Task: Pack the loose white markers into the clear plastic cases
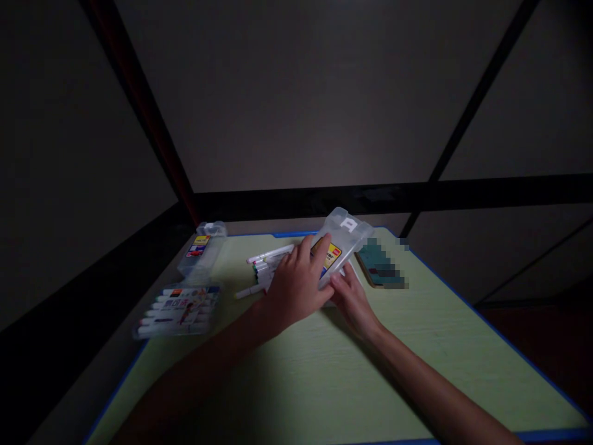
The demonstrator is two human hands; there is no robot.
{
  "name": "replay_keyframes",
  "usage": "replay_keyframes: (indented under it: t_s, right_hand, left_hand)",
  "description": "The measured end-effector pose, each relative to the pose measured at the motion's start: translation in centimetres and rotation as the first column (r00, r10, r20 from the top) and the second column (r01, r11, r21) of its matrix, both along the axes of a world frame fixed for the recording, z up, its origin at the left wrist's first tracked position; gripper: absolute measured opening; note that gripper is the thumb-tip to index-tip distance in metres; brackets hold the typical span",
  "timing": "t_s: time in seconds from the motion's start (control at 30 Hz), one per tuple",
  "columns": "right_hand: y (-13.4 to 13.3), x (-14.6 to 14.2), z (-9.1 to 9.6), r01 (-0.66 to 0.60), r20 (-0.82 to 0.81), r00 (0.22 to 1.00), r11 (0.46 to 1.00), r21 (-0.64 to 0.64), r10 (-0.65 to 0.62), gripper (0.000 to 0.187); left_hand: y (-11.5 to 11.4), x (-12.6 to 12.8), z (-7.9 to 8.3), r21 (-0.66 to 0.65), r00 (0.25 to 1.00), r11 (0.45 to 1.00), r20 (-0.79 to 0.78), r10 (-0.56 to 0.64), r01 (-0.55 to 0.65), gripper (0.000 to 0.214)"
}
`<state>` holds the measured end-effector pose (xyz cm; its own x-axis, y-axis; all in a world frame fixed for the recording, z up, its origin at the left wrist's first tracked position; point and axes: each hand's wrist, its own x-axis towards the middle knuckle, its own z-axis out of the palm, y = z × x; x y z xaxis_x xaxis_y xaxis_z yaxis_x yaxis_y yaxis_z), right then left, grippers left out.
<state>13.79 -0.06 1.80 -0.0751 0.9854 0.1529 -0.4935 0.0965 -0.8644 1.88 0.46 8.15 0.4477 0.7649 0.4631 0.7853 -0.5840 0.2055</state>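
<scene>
Left hand [296, 284], right hand [354, 301] clamped on plastic case [345, 241], markers [265, 272] beside, phone [376, 262] near right edge of table [454, 334], room between forearms [417, 371]

Dim head view I receive: tabletop [445, 346] shadowed beneath the forearms [417, 371], upper corners dark, held case [349, 246] slightly blurred.

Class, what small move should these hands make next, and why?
Probably steady the clear case with the right hand and free the left hand for the loose markers: both hands are on the case, while several markers lie outside it on the table.
</scene>
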Motion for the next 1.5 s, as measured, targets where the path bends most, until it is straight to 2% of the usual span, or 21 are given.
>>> replay_keyframes:
  t_s: [0.1,0.17,0.23,0.3,0.37,0.47,0.57,0.63,0.77,0.87,0.93,1.1,1.3,1.4,1.5]
  right_hand:
    - [-0.1,0.0,0.0,0.042,-0.035,0.999,0.999,0.012,-0.041,0.056]
    - [0.0,0.2,0.1,0.063,-0.046,0.997,0.998,-0.006,-0.063,0.052]
    - [0.0,0.4,0.3,0.055,-0.044,0.997,0.998,-0.026,-0.056,0.049]
    - [0.1,0.6,0.5,0.028,-0.034,0.999,0.999,-0.031,-0.029,0.049]
    - [0.0,0.7,0.6,0.012,-0.019,1.000,0.999,-0.036,-0.012,0.050]
    - [-0.1,0.8,0.9,0.001,0.028,1.000,0.999,-0.036,0.000,0.052]
    - [-0.4,0.8,1.2,-0.019,0.089,0.996,0.999,-0.030,0.021,0.056]
    - [-0.5,0.7,1.3,-0.038,0.109,0.993,0.998,-0.040,0.042,0.057]
    - [-0.6,0.6,1.3,-0.084,0.097,0.991,0.995,-0.049,0.089,0.056]
    - [-0.5,0.5,1.1,-0.121,0.096,0.987,0.991,-0.048,0.125,0.055]
    - [-0.4,0.5,0.9,-0.154,0.095,0.983,0.987,-0.037,0.157,0.057]
    - [-0.3,0.4,0.4,-0.239,0.134,0.962,0.971,0.011,0.236,0.062]
    - [-0.3,0.4,-0.1,-0.319,0.163,0.937,0.947,0.044,0.309,0.068]
    - [-0.4,0.5,0.1,-0.242,0.174,0.958,0.969,0.053,0.229,0.067]
    - [-0.1,1.0,0.0,-0.072,0.227,0.972,0.994,0.076,0.053,0.072]
  left_hand:
    - [-0.7,0.2,0.2,-0.004,0.999,0.999,-0.017,-0.049,0.049,0.072]
    - [-1.2,0.0,0.8,-0.041,0.992,0.991,0.026,-0.125,0.126,0.076]
    - [-1.3,-0.6,1.5,-0.103,0.969,0.969,0.125,-0.211,0.224,0.080]
    - [-1.2,-1.5,2.0,-0.203,0.933,0.934,0.269,-0.237,0.296,0.079]
    - [-0.6,-2.5,1.8,-0.347,0.886,0.872,0.428,-0.180,0.345,0.074]
    - [0.3,-3.6,0.2,-0.501,0.801,0.790,0.598,0.021,0.353,0.072]
    - [0.4,-4.1,-1.7,-0.570,0.721,0.696,0.685,0.108,0.437,0.073]
    - [-0.1,-4.0,-2.7,-0.576,0.680,0.662,0.721,0.134,0.480,0.069]
    - [-1.5,-3.4,-4.0,-0.549,0.581,0.680,0.784,0.218,0.486,0.063]
    - [-2.2,-3.2,-5.0,-0.548,0.523,0.654,0.811,0.262,0.522,0.059]
    - [-2.3,-3.2,-5.7,-0.538,0.498,0.658,0.823,0.274,0.527,0.056]
    - [-2.4,-3.7,-7.4,-0.485,0.476,0.726,0.845,0.245,0.488,0.059]
    - [-3.4,-4.2,-8.1,-0.420,0.464,0.770,0.867,0.184,0.480,0.058]
    - [-3.9,-4.3,-8.2,-0.421,0.436,0.756,0.878,0.199,0.502,0.058]
    - [-4.1,-4.2,-8.3,-0.419,0.406,0.747,0.887,0.218,0.515,0.058]
